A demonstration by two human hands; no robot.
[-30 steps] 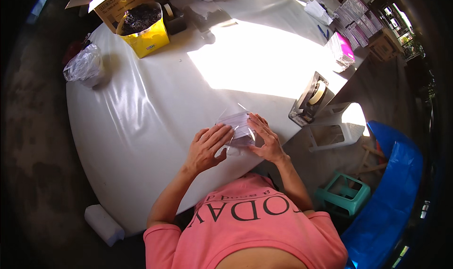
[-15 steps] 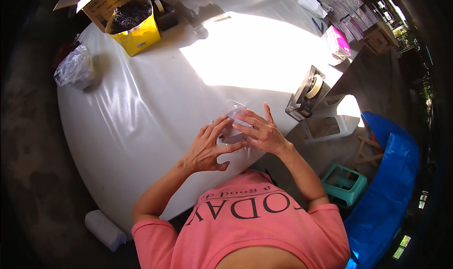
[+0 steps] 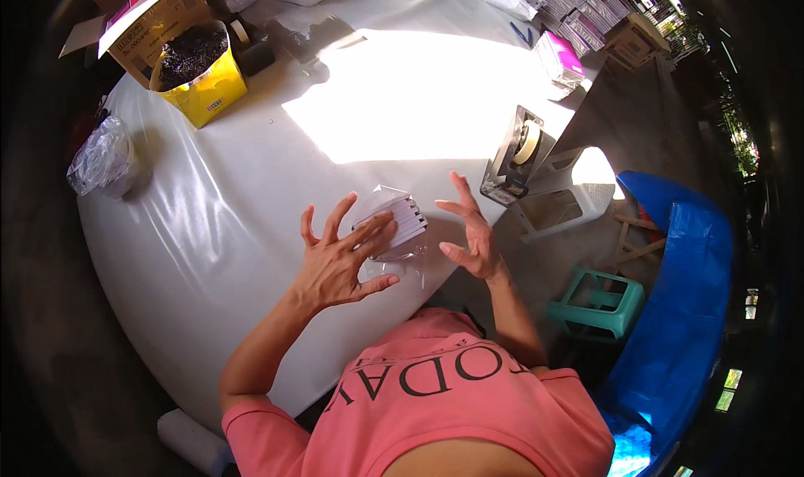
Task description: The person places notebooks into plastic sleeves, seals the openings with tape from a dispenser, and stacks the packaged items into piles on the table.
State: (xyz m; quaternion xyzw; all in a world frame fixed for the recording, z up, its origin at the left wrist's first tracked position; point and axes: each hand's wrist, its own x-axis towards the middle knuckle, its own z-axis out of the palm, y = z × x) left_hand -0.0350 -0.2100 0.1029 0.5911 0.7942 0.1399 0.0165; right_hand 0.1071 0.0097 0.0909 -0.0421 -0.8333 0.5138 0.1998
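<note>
Clear plastic bag (image 3: 394, 263) lying flat near table edge, partly hidden under left hand (image 3: 339, 263); outline hard to trace against glare. White ribbed pack (image 3: 400, 216) seen through it, fingertips (image 3: 381, 226) of left hand pressing on top, fingers spread. Right hand (image 3: 471, 230) just beside pack, fingers splayed wide, gripping nothing, clear of bag. White round table (image 3: 209, 217) glossy, strong sun patch across far half. Tape dispenser (image 3: 515, 154) at right rim. Yellow open box (image 3: 197, 79) of dark contents at far left, crumpled clear sack (image 3: 100, 159) near it at left rim. Pink-and-white stacked boxes (image 3: 557, 58) at far right, detail too small to read. Below table at right: teal stool (image 3: 599, 305), blue tarp (image 3: 682, 293), white crate (image 3: 557, 205).
</note>
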